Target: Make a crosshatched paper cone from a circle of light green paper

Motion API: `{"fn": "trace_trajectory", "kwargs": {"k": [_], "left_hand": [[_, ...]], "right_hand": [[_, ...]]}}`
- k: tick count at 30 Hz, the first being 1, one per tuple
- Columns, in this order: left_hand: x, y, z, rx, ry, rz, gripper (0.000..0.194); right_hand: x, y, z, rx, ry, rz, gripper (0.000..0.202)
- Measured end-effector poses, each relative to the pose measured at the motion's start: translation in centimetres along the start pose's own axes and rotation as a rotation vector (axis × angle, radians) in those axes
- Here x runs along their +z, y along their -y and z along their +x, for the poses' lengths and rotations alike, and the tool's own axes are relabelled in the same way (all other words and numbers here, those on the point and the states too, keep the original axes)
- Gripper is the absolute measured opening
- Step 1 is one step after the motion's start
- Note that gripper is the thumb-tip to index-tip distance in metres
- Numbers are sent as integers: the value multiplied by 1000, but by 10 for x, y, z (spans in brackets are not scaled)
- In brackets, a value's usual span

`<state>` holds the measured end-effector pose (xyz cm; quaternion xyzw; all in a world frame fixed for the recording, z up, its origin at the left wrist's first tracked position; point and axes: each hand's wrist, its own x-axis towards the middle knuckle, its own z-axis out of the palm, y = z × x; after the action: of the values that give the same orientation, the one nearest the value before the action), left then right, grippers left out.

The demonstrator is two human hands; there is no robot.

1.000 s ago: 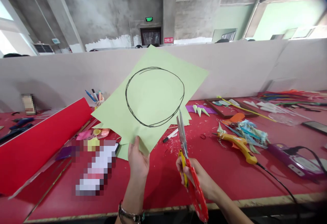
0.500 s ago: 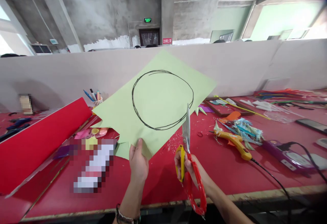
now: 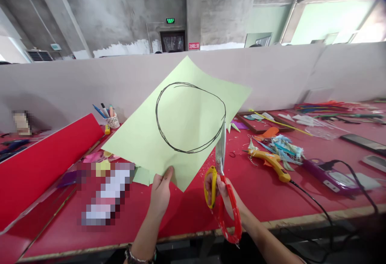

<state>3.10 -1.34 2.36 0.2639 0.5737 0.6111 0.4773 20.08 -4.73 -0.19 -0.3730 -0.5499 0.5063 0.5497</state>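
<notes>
A light green sheet of paper (image 3: 189,115) with a black hand-drawn oval on it is held up off the table. My left hand (image 3: 161,189) pinches its lower edge, thumb in front. My right hand (image 3: 224,193) grips a pair of scissors (image 3: 221,151) by one red and one yellow handle, blades pointing up. The blade tips overlap the paper's right side, by the oval's lower right line. Whether the blades have the paper between them I cannot tell.
On the red table (image 3: 187,220) lie a yellow glue gun (image 3: 271,163), a purple power strip (image 3: 328,177) and ribbon scraps (image 3: 285,149). A red board (image 3: 48,167) stands left. Behind it is a pen cup (image 3: 113,120). A pale partition (image 3: 271,71) runs along the back.
The paper has turned slightly and its right corner bends more. Its left corner sits lower and further left. The scissors have stayed near the oval's lower right. The whole view has shifted a little.
</notes>
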Motion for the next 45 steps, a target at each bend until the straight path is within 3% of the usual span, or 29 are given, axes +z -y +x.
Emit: {"fn": "trace_trajectory", "kwargs": {"k": [17,25,30,35,38,45], "left_hand": [[-4,-3,0,-91,77,-105,22],[-10,-2,2,-81,91,10,18],[-17,-2,12,-74,218,36,12],[-26,-20,27,-49,137,-163,13],[-25,-29,30,9,164,-249,13],[-21,-19,31,117,207,-211,17]], "right_hand": [[11,-6,1,90,-44,119,53],[17,-2,1,138,-68,172,55],[18,-1,-1,125,-79,156,56],[18,-5,-3,131,-14,135,56],[16,-8,-3,58,7,82,53],[14,2,-5,5,136,54,39]]}}
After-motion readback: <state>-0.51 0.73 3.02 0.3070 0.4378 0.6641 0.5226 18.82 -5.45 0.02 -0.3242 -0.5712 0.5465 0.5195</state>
